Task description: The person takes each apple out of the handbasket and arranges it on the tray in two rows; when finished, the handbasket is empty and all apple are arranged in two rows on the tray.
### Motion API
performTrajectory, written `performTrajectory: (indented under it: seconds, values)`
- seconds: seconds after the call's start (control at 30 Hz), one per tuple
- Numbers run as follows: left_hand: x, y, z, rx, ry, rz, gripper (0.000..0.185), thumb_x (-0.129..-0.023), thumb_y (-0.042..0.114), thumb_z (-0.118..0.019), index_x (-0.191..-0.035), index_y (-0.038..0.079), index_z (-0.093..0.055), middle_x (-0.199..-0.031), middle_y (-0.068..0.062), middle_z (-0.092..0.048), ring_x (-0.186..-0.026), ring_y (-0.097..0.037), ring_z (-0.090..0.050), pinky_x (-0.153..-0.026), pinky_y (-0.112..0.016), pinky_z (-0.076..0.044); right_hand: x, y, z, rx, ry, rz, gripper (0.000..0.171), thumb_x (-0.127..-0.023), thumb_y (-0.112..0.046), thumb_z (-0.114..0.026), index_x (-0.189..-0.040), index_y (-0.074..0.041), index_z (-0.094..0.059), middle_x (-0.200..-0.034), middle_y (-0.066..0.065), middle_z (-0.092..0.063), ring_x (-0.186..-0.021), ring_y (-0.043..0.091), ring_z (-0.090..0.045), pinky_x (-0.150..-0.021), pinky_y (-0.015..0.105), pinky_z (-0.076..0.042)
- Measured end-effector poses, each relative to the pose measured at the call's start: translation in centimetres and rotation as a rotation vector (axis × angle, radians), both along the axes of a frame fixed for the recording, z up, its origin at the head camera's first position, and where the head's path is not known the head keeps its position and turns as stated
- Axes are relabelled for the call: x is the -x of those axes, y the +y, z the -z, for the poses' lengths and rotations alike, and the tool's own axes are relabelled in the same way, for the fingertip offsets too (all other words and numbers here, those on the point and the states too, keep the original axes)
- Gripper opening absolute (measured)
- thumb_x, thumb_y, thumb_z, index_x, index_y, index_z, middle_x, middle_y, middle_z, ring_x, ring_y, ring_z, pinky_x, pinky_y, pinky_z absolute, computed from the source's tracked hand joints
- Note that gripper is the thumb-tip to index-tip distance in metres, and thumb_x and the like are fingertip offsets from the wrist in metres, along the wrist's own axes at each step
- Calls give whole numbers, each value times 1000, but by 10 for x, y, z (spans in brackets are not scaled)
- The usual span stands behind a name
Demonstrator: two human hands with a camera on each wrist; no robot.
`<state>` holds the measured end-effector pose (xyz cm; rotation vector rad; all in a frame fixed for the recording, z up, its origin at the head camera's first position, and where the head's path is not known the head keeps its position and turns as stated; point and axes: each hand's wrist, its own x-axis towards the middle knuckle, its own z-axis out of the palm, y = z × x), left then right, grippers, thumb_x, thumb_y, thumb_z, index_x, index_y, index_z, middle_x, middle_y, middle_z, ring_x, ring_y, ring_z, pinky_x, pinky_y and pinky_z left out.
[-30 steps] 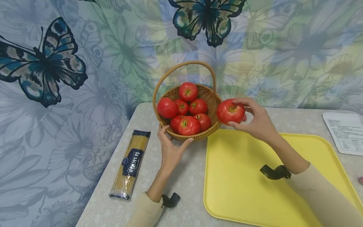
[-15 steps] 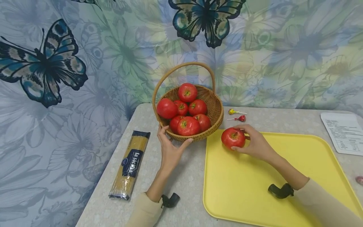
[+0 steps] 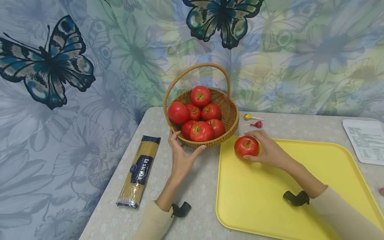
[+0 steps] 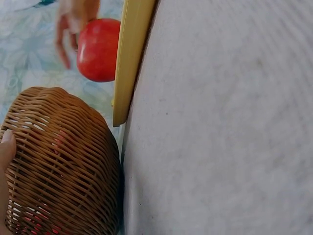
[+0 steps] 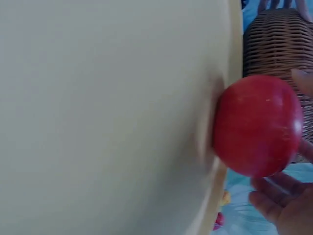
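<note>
The held apple (image 3: 246,148) has come down at the tray's (image 3: 252,200) ten o'clock, seemingly placed; the right hand (image 3: 271,151) curves wide-fingered round it, the left hand (image 3: 183,159) grips the basket (image 3: 230,111).

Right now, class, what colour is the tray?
Yellow. The tray shows best in the head view; the right wrist view washes it out.

Bright and evenly lit in the head view, with glare on the pasta packet (image 3: 138,171). Dimmer in the right wrist view, softly shadowed on the tray (image 5: 98,122) beside the apple (image 5: 259,126). Blurred around the right hand (image 4: 79,15) in the left wrist view.
</note>
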<state>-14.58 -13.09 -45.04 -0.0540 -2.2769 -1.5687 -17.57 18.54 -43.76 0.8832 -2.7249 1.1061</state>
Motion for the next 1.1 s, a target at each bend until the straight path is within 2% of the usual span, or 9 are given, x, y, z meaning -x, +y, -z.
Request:
performTrajectory:
  seconds: [0.13,0.27,0.37,0.43,0.53,0.67,0.87,0.93,1.1]
  values:
    - [0,0,1,11,0,-6,94,-75,42,-84,-140,11,-23,-163,-6,7,-151,-24,-5,-109,-53,-39,6,-13,-27,13,116,-97,65,-77,-21,-85,-132,-12,-54,-133,8,-53,-126,28,-48,-100,52,-45]
    - [0,0,1,14,-12,-15,94,-75,45,-83,-140,11,-23,-163,-6,6,-151,-24,-8,-108,-52,-40,14,-37,-59,27,193,-201,57,-81,-20,-81,-132,-15,-56,-132,4,-54,-123,22,-50,-97,46,-47]
    - [-1,-1,2,21,-17,-8,95,-76,45,-82,-140,9,-22,-163,-7,6,-151,-25,-9,-108,-53,-39,20,-57,-75,23,216,-251,53,-84,-22,-79,-132,-16,-57,-133,5,-53,-121,24,-52,-96,44,-48]
    - [-1,0,2,26,-15,0,95,-77,44,-82,-141,7,-22,-163,-7,7,-151,-26,-9,-108,-54,-40,24,-71,-82,1,192,-286,53,-85,-26,-78,-133,-16,-56,-134,6,-52,-121,25,-53,-96,44,-49]
    - [-1,1,3,26,-8,7,94,-78,43,-82,-140,6,-22,-163,-7,6,-151,-26,-8,-108,-54,-40,34,-92,-84,-53,131,-340,56,-86,-32,-76,-136,-17,-55,-134,6,-51,-119,25,-55,-95,44,-51]
    - [0,3,4,18,3,10,92,-78,39,-83,-139,6,-23,-163,-6,6,-151,-25,-6,-108,-53,-40,50,-111,-76,-118,48,-374,58,-86,-37,-76,-136,-18,-55,-133,7,-52,-119,23,-54,-99,44,-49]
    - [-11,13,-21,-4,-32,19,86,-79,21,-83,-137,5,-22,-161,-17,6,-151,-32,-6,-109,-57,-37,59,-118,-69,-105,10,-407,51,-85,-34,-77,-132,-20,-60,-128,5,-57,-120,21,-53,-102,42,-47]
    - [-13,14,-25,-2,-38,21,86,-80,19,-83,-138,4,-22,-161,-20,6,-150,-34,-8,-109,-58,-37,60,-118,-69,-88,14,-413,50,-85,-31,-78,-130,-19,-61,-129,4,-59,-121,21,-54,-102,42,-47]
    - [-7,7,-11,12,-30,4,90,-78,24,-84,-139,5,-22,-162,-16,6,-150,-32,-10,-109,-56,-38,62,-121,-68,-48,22,-414,49,-83,-30,-80,-128,-18,-63,-128,1,-63,-122,21,-56,-103,41,-47]
